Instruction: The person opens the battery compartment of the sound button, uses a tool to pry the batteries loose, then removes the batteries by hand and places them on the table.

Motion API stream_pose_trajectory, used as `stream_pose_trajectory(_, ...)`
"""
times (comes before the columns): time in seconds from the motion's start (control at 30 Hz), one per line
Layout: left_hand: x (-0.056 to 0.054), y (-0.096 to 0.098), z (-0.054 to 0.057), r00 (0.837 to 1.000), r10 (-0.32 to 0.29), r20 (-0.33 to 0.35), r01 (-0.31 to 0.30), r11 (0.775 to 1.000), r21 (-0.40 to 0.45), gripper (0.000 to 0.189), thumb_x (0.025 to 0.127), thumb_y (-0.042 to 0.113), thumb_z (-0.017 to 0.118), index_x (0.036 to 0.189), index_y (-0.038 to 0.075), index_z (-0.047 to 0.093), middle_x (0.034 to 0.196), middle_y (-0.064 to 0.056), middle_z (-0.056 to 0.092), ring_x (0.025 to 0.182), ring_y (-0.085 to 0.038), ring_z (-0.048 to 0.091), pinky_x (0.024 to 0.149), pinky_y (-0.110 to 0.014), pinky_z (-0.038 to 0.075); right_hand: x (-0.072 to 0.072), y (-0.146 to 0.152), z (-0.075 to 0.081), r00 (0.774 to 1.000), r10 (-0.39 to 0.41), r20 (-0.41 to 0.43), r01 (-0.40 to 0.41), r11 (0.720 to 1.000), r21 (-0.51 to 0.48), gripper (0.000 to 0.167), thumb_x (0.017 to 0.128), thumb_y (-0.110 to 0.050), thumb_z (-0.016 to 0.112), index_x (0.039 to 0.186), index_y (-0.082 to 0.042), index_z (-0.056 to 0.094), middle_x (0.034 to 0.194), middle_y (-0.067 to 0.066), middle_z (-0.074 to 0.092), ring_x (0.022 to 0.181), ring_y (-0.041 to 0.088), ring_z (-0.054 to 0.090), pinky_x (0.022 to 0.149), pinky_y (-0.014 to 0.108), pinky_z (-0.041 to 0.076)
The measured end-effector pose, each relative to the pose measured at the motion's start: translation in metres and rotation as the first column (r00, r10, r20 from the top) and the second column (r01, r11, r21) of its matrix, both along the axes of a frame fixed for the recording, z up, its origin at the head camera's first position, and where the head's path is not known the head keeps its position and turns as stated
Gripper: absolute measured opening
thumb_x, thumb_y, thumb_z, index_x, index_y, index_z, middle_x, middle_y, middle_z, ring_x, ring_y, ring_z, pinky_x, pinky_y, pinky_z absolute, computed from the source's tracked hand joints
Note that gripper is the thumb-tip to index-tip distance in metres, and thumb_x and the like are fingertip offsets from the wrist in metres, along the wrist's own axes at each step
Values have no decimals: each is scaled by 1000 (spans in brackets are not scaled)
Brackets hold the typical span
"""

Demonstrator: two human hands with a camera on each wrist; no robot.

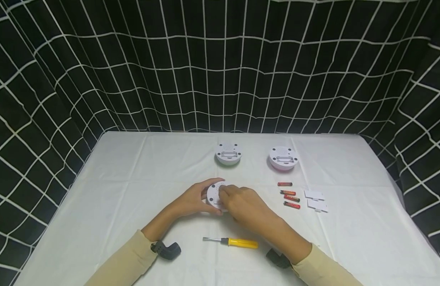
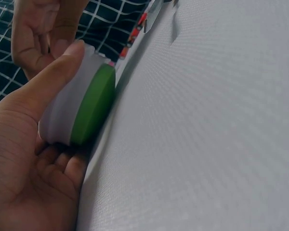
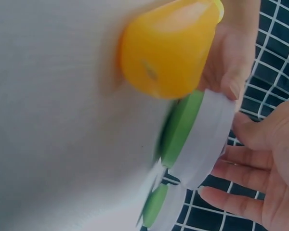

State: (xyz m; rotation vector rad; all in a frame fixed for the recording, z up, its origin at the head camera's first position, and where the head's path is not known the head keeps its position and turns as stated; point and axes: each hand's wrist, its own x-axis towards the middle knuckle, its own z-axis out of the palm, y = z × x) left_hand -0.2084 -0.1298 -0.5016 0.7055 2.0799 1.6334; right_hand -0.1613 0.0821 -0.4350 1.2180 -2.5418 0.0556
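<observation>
My left hand grips the rim of a round white-and-green device, thumb on the near side and fingers on the far side. Its perforated white face, with small dark feet, points up; the green part is underneath, close to the tablecloth. Over that face is my right hand, its bent fingertips at the battery compartment. In the right wrist view, the right thumb and fingers reach the device's white edge. What the right fingertips hold is hidden, so I cannot tell. A yellow-handled screwdriver lies nearer to me.
Two similar devices lie face down behind, a green-edged one and a pink-edged one, their battery compartments uncovered. Several red batteries lie right of my hands, beside two white covers. A black grid-patterned curtain borders the table.
</observation>
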Motion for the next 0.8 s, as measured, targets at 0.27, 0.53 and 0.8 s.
stream_pose_trajectory(0.27,0,0,-1,1000,11,-9,-12,999,-32,97,72,19,94,154,24,43,154,2,48,137,-16,50,112,-30,44,-1,1,0,1000,-3,4,3,1000,8,27,76,4,75,95,-7,60,90,4,65,82,18,64,60,32,56)
stream_pose_trajectory(0.53,0,0,1,1000,16,-7,-16,999,-40,97,72,19,94,154,22,42,153,2,48,137,-16,51,112,-30,44,-2,3,1,999,-7,45,7,1000,-5,30,75,5,75,97,-7,59,93,4,67,84,19,66,63,33,58)
stream_pose_trajectory(0.8,-1,0,-2,1000,9,15,-8,1000,-23,97,72,19,93,155,23,42,152,4,49,137,-15,50,113,-31,43,-2,9,12,982,-31,188,42,998,-56,38,74,5,80,98,-15,58,91,-5,66,78,12,60,69,32,58)
